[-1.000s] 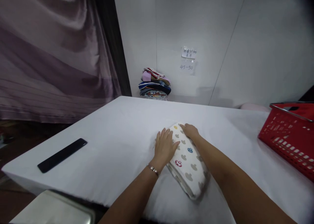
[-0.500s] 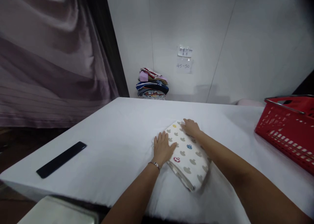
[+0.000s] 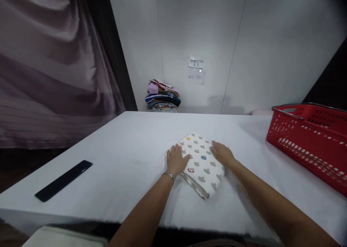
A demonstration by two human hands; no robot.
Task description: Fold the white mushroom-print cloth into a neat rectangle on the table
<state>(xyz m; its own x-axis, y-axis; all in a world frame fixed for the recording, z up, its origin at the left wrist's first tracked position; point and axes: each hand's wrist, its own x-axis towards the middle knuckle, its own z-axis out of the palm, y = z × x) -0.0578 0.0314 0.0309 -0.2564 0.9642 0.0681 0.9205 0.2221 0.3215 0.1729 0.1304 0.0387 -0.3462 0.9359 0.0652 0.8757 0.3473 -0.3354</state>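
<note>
A folded white cloth (image 3: pixel 200 162) printed with grey apple shapes and a few coloured ones lies on the white-covered table (image 3: pixel 130 149), its layered edge facing the front left. My left hand (image 3: pixel 176 161), with a bracelet at the wrist, rests with fingers spread on the cloth's left edge. On the opposite side, my right hand (image 3: pixel 222 154) touches the right edge with its fingertips, the fingers extended and fairly close together. Neither hand is wrapped round the cloth.
A red perforated basket (image 3: pixel 311 142) stands at the right. On the left lies a long dark flat bar (image 3: pixel 63 180). Behind the table's far edge is a stack of folded fabrics (image 3: pixel 163 97), near paper labels (image 3: pixel 195 72) on the wall. A pinkish curtain (image 3: pixel 48 66) hangs at the left.
My right hand has moved from the top of the cloth to its right edge, uncovering more of the print. The view has shifted, showing more of the basket.
</note>
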